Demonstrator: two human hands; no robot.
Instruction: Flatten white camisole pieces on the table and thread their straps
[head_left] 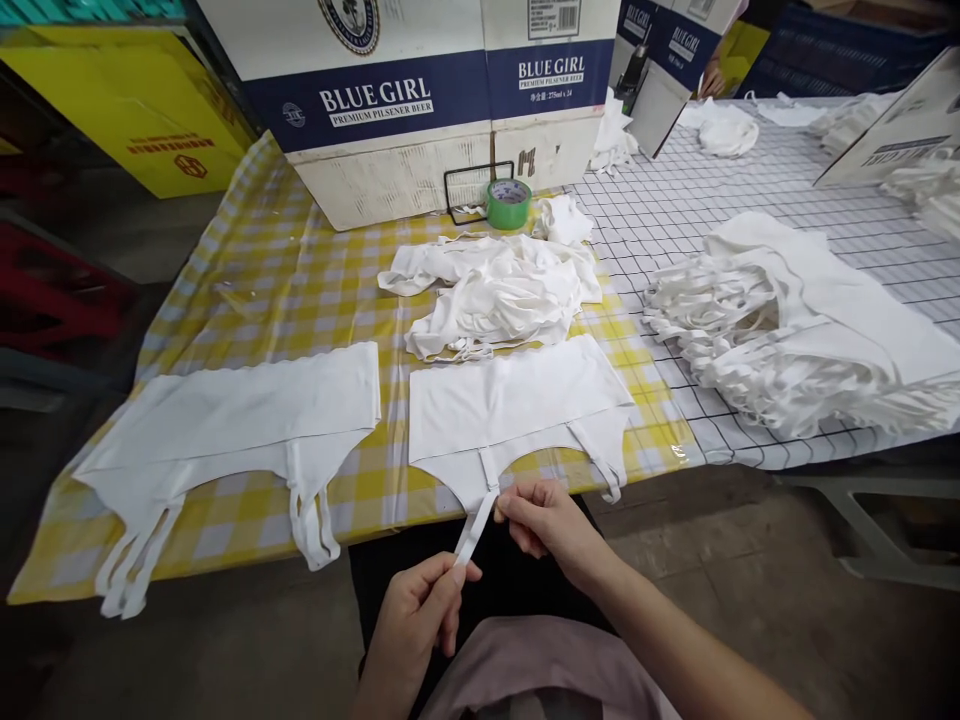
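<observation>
A white strappy top (pixel 491 410), like a cropped camisole, lies flat at the front edge of the table with its straps toward me. My left hand (pixel 424 610) pinches the lower end of one white strap (pixel 474 530), which hangs past the edge. Higher up, the closed fingers of my right hand (pixel 551 525) grip the same strap near its join with the top. The far strap loop (pixel 604 465) lies untouched on the right. Another white top (pixel 240 420), with strap loops hanging over the edge, is spread out to the left.
Behind lies a heap of white tops (pixel 510 295), then green tape (pixel 508 204) and a beer carton (pixel 420 110). A large strappy pile (pixel 795 330) covers part of the right-hand table. A yellow box (pixel 135 110) stands far left; another person's hand (pixel 711 78) shows at the back.
</observation>
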